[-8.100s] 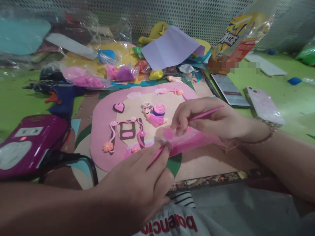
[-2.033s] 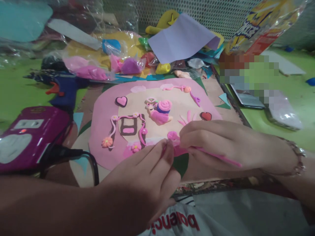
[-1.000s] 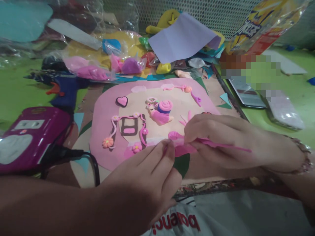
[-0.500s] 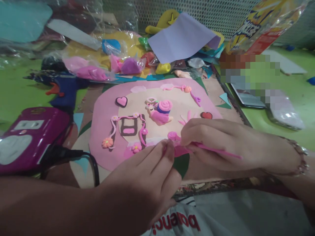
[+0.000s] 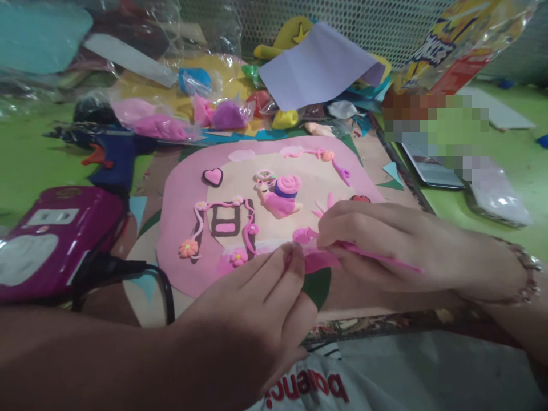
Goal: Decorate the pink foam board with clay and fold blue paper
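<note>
Pinched in my right hand point(image 5: 381, 245) is a thin pink modelling tool point(image 5: 385, 258), its tip hidden behind the fingers. Those fingertips meet a small pink clay piece point(image 5: 303, 234) at the lower edge of a pink and cream paper picture point(image 5: 180, 188). My left hand point(image 5: 261, 308) is closed beside it, thumb and fingers pressed together at the pink strip along the bottom; what they hold is hidden. Above the hands is a clay snail point(image 5: 280, 197) with a pink spiral shell. Clay flowers and vines surround a dark-framed clay window point(image 5: 226, 221), below a pink heart point(image 5: 212, 177).
A magenta power socket box point(image 5: 64, 240) with a black cable stands at left, near a blue glue gun point(image 5: 112, 154). Bagged clay point(image 5: 231, 114) and a lilac sheet point(image 5: 321, 68) lie behind the picture. At right are a phone point(image 5: 428, 165) and a snack packet point(image 5: 454, 45).
My right hand has risen slightly, covering more of the red heart, and the small pink clay piece looks slightly changed in shape. My left hand stays nearly in place.
</note>
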